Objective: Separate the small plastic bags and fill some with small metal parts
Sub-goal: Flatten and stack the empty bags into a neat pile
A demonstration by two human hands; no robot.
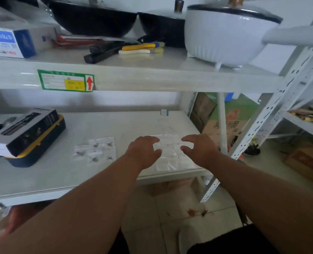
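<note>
At the left of the frame, a grey and black box (22,131) sits on a yellow and dark blue case (40,145) on the lower shelf (42,173). Just left of centre, we see a cluster of small filled bags (97,150), each holding dark metal parts, lying flat on the same shelf. At centre, our left hand (142,152) hovers over the left edge of a sheet of empty plastic bags (172,154) near the shelf's front right corner, fingers loosely curled and holding nothing. Our right hand (199,148) is poised at the sheet's right edge, fingers spread and bent, also gripping nothing; whether either hand touches the plastic we cannot tell. Across the upper frame, the upper shelf (133,77) carries a blue and white box (11,43), a black wok (93,19) and, at the upper right, a white pot (225,33).
</note>
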